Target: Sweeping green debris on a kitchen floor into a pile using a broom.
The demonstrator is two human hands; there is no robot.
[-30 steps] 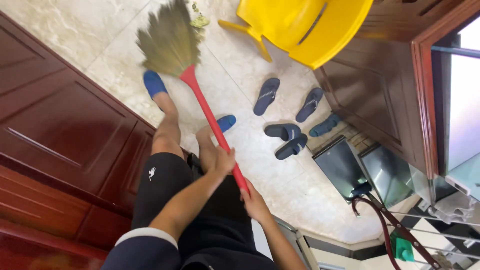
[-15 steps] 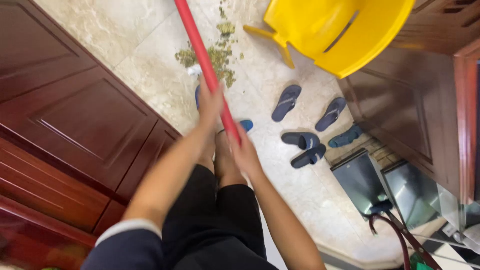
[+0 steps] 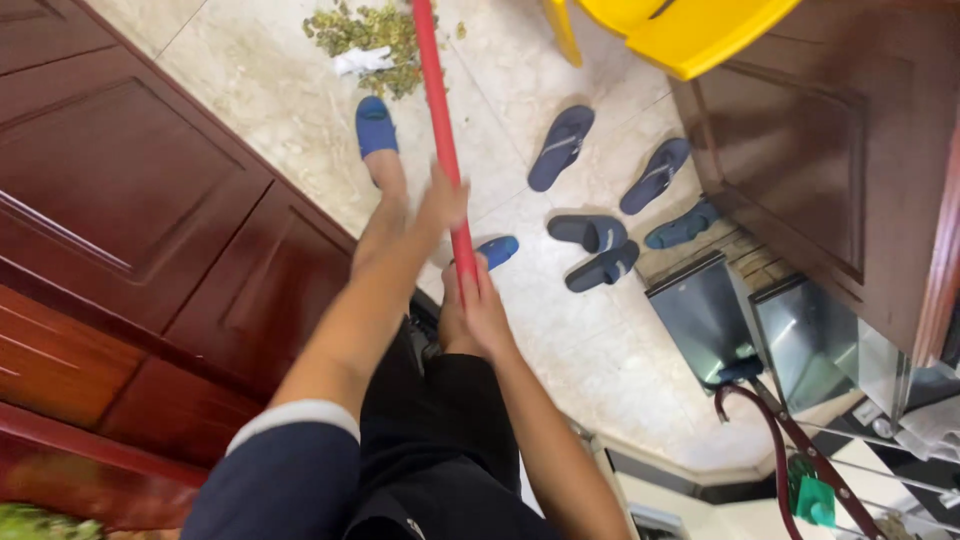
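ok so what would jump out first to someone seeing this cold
A long red broom handle runs down the middle, gripped by the left hand above and the right hand below. At its far end lies a pile of green leafy debris on the pale marble floor, and a bright yellow plastic chair stands top right.

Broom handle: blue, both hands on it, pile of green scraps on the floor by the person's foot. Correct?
Not quite. The head view shows the broom handle is red, not blue. The rest holds: the left hand and right hand both grip it, and the pile of green scraps lies on the floor by the blue-slippered foot.
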